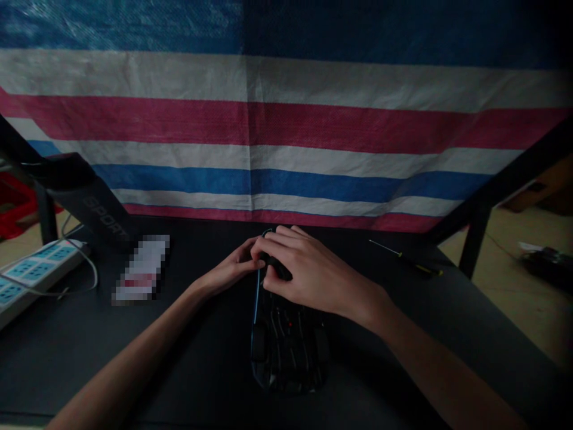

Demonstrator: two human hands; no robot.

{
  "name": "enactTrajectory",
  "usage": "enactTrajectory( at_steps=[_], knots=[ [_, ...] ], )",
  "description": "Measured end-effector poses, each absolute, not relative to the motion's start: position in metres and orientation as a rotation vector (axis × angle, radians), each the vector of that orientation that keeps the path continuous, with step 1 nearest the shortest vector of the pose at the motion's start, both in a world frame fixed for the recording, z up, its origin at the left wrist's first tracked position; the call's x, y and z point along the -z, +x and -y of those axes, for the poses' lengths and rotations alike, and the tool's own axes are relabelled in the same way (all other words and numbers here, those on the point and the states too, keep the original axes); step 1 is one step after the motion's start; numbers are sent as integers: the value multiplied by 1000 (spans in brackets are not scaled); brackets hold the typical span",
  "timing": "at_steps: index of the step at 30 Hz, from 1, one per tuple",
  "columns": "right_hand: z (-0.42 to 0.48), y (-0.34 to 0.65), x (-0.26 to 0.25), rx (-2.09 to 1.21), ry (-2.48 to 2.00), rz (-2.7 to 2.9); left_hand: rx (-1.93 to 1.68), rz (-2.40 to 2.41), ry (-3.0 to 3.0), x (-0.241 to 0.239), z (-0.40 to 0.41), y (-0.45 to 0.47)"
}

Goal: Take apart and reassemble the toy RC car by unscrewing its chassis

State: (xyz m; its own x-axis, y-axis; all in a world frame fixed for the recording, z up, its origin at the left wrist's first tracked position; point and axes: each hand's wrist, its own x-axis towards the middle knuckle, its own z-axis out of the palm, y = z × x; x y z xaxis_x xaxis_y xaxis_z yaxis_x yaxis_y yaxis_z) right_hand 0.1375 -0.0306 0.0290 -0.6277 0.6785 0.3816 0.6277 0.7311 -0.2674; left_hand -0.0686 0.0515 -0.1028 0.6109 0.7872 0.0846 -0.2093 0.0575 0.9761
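A toy car (pixel 290 346) lies upside down on the dark tabletop, its black underside up and a blue strip of body showing along its left edge. Two of its wheels show at the near end. My left hand (pixel 233 266) is closed around the far left end of the car, steadying it against the table. Over that same end, my right hand (pixel 304 269) grips a dark rounded part, which looks like a wheel (pixel 280 269), between thumb and fingers. The right hand hides most of the car's far half. Whether the wheel is attached cannot be seen.
A screwdriver (pixel 405 257) lies to the right. On the left are a blurred-out phone-shaped item (pixel 143 269), a dark bottle marked SPORT (pixel 98 209) and a white power strip (pixel 40 275) with a cable. A striped tarp (pixel 286 125) hangs behind the table.
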Motion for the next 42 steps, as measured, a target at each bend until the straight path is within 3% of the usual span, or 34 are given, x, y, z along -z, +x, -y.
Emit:
enactTrajectory(
  at_steps=[42],
  knots=[
    [35,136,-32,-302,-1084,2497,-799,-607,1216,105,-50,-71]
  ],
)
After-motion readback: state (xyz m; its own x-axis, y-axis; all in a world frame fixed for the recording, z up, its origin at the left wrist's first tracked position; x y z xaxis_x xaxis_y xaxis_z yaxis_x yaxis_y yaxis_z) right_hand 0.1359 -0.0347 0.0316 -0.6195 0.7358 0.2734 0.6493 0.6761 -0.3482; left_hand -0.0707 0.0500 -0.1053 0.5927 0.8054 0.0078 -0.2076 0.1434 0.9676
